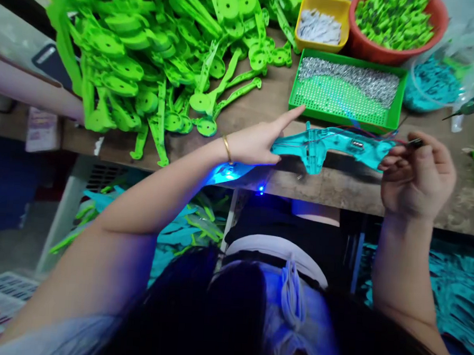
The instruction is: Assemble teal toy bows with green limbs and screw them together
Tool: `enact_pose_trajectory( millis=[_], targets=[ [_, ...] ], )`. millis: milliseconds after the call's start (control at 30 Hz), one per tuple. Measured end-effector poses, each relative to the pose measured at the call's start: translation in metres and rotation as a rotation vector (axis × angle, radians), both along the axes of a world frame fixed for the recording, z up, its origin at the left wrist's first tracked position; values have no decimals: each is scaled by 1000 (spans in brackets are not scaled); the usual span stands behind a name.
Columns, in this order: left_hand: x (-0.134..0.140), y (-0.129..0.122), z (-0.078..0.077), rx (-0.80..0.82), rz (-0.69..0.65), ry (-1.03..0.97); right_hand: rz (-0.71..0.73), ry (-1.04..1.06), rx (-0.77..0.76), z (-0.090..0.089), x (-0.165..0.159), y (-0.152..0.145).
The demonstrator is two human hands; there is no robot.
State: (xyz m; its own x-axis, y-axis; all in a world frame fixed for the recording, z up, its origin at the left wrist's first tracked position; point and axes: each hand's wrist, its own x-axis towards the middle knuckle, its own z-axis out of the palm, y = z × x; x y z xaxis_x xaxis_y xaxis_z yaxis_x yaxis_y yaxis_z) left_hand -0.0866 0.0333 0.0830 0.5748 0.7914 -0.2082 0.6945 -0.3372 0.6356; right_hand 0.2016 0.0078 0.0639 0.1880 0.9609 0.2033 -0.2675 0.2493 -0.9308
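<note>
A turquoise plastic shell (pixel 316 144) with thin wires and a small metal part inside lies in front of me at the table's edge. My left hand (pixel 257 141) holds its left end, thumb below and index finger stretched out toward the green tray. At the other end, my right hand (pixel 420 174) is closed, its thumb and fingers pinching a small black part (pixel 414 143) beside the red and dark wires. Under my left wrist, a blue-lit plastic piece (pixel 230 173) glows, partly hidden by the arm.
Bright green plastic parts (pixel 124 60) are heaped at the left. A green tray (pixel 343 117) of small metal pieces, a yellow bin (pixel 298 29), a red bowl (pixel 441 21) and a tub of turquoise bits (pixel 434 84) stand behind. A dark pointed tool (pixel 471 102) lies right.
</note>
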Motion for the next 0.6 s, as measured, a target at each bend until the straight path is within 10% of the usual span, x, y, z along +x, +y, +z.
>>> enact_pose_trajectory(
  millis=[467, 600],
  targets=[
    [77, -30, -35, -182, -120, -167, -325, 32, 5, -21, 41, 5],
    [82, -41, -38, -8, -131, -49, -316, -186, -67, -33, 47, 2]
  ],
)
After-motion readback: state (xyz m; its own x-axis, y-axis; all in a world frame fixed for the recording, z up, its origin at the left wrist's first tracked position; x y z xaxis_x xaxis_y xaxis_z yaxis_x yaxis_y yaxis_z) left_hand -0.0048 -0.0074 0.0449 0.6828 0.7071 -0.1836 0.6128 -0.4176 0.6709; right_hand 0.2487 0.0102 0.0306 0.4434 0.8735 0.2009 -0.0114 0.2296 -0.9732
